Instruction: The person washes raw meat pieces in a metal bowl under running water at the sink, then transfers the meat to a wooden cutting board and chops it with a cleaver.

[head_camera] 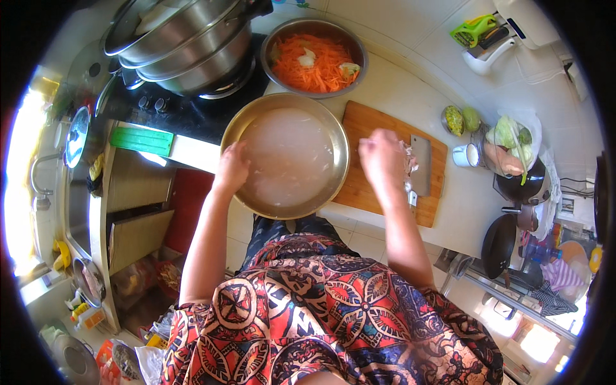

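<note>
A wide gold-toned metal basin holds cloudy, pale liquid with small bits in it. My left hand grips its left rim, thumb side inward. The basin reaches over the counter's front edge. Above the wooden cutting board hovers my right hand, blurred and bent, its fingertips toward the basin; whether something is between the fingers is unclear. Partly hidden behind that hand, chopped pale-pink pieces lie against a cleaver on the board.
A steel bowl of shredded carrot stands behind the basin. Stacked steamer pots sit on the black hob at left. Right of the board are a white enamel mug, a small bowl of chopped greens and a bag of vegetables.
</note>
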{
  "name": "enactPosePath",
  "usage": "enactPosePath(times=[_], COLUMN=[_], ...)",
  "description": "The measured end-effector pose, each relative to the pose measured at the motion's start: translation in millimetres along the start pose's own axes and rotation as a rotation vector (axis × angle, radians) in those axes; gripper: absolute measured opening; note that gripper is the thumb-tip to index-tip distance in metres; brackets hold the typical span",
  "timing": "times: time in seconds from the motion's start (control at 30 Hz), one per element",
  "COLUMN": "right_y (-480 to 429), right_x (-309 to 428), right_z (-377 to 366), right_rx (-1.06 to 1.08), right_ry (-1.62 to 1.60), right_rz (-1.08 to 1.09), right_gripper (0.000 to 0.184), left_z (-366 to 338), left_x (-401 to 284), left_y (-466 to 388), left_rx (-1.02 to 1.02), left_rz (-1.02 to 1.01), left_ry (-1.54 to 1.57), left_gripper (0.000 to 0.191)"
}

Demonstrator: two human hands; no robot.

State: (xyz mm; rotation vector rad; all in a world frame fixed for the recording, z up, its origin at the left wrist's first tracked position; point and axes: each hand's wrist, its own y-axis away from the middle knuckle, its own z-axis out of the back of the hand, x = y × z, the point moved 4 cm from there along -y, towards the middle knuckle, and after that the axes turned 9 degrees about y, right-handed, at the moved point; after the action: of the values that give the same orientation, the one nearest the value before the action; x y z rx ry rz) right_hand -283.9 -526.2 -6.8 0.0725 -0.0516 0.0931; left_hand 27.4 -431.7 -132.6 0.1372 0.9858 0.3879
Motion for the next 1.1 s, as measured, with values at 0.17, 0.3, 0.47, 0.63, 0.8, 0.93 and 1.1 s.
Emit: enactPosePath(times=[0.17,0.3,0.47,0.63,0.8,0.93,1.1], right_y=[-13.5,-8.1,37.3,48.4,44.6,48.4,42.4], right_x=[110.2,95.0,87.8,94.4,88.7,97.9,95.6], right_z=[-87.7,-116.6,-144.4,-154.4,-152.3,-141.4,-127.8], right_rx=[0.400,0.602,0.636,0.406,0.566,0.460,0.368], right_ry=[0.136,0.349,0.032,-0.399,-0.754,-0.839,-0.742], right_rz=[0.537,0.384,0.242,0.291,0.110,0.119,0.171], right_gripper=[0.023,0.042,0.040,0.026,0.033,0.034,0.013], left_z=[-39.6,-67.8,-102.4,-106.8,-85.3,-67.4,-30.5], left_x=[-13.3,-15.2,-15.2,-17.6,-12.8,-29.9,-54.0], left_y=[7.1,20.5,28.3,21.2,23.2,35.3,52.0], left_rx=[0.428,0.391,0.394,0.288,0.223,0.229,0.331], left_rz=[-0.074,0.005,0.138,0.034,0.195,0.521,0.542], left_ry=[-0.429,-0.452,-0.102,0.067,0.384,1.102,1.237], left_gripper=[0.085,0.074,0.048,0.036,0.032,0.055,0.058])
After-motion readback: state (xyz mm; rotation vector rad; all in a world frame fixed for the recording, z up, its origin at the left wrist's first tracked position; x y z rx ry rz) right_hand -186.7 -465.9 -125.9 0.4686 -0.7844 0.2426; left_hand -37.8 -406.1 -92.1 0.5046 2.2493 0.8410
